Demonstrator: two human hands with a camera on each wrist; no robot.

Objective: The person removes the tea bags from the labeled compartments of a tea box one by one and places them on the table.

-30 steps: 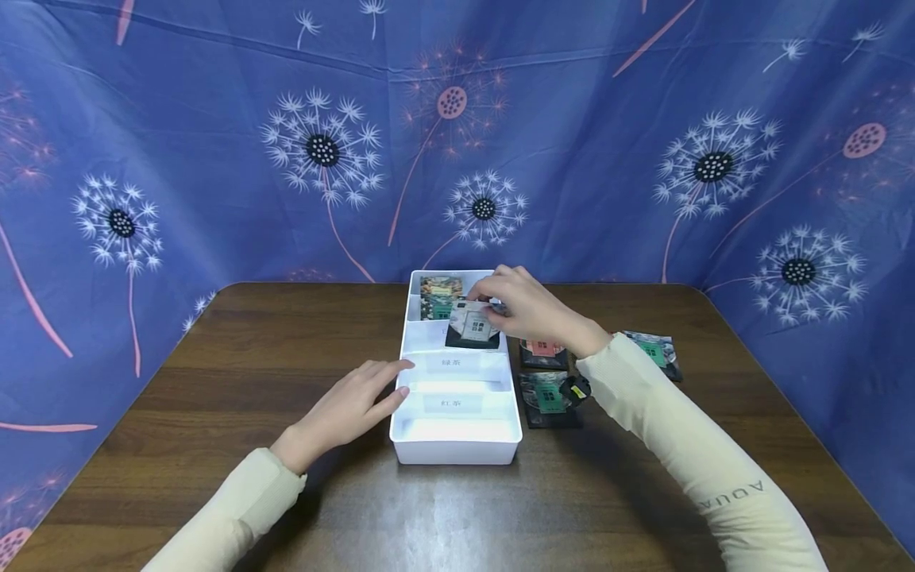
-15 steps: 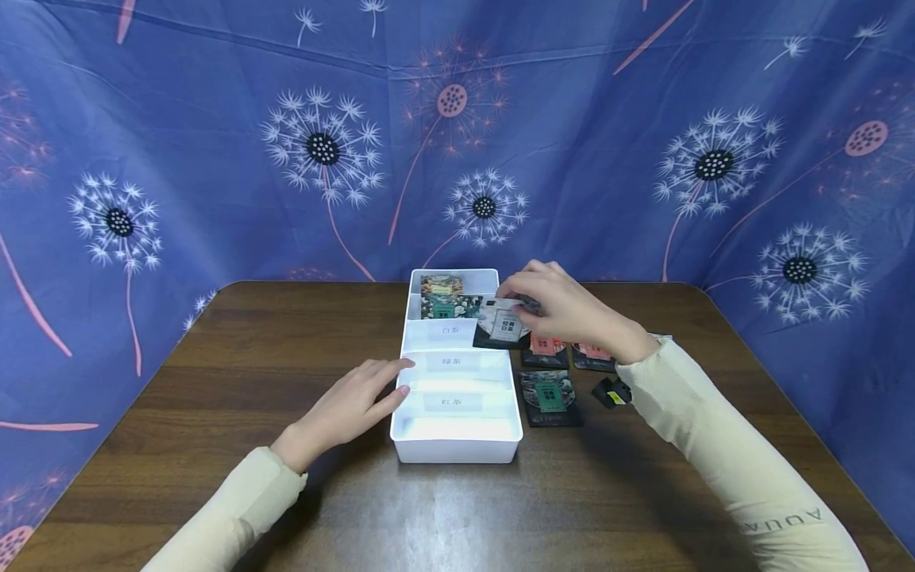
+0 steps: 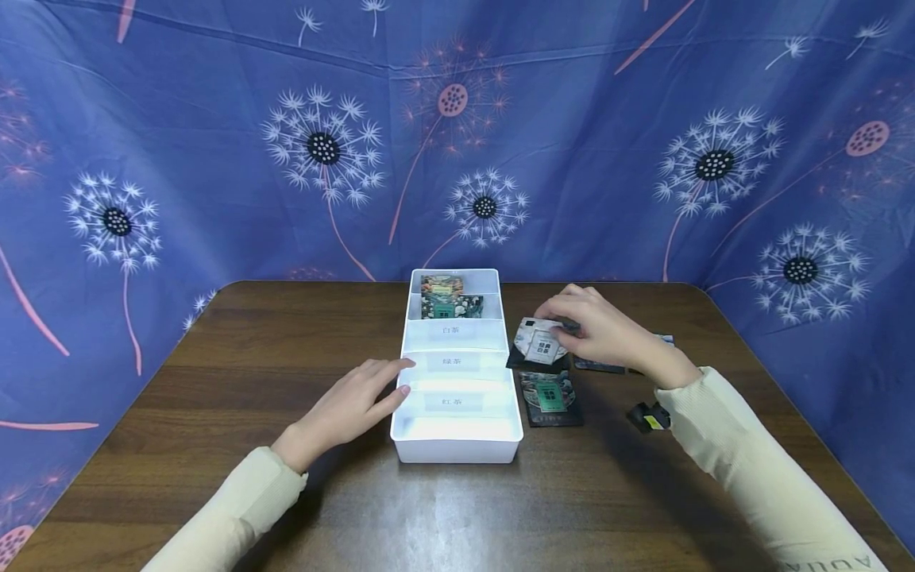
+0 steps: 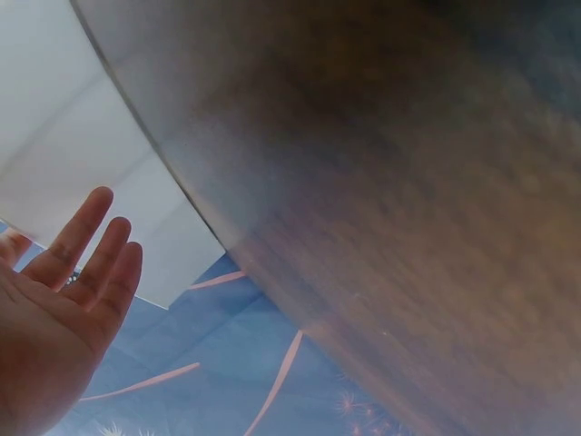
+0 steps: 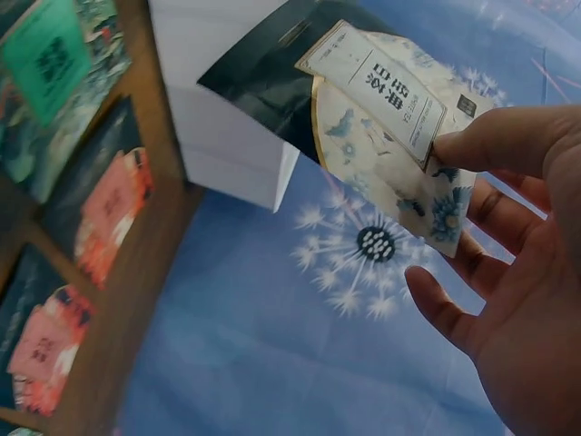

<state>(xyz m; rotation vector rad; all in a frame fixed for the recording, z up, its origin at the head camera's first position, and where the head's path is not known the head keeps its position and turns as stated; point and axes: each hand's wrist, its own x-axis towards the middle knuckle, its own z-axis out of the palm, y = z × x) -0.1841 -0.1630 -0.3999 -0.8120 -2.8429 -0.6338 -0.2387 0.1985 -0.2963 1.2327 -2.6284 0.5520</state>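
Head view: the right hand (image 3: 604,332) held the white packet (image 3: 541,343) over the counter (image 3: 300,508), just beside the right wall of the white box (image 3: 457,453). Thumb and fingers pinched its upper part; in the right wrist view the thumb lay on its face and the little finger stood free. The left hand (image 3: 343,409) was at the box's left rim, fingers straight and spread; whether it pressed could not be told.

Step in hand, as judged: carrying one packet past the box's side. Next move seemed to call for a firm pinch and clearance from the box wall and the green-labelled packet (image 3: 551,400) nearby, box held steady.

Writing: the white packet read 经典白茶 in the head view; small print in the right wrist view gave "WHITE TEA". Labels inside the box seemed to read 白茶, 绿茶, 红茶, far to near. Two packets at its far end were too small to read. Two red-labelled packets (image 5: 111,202) showed in the right wrist view, writing blurred. No brand made out.
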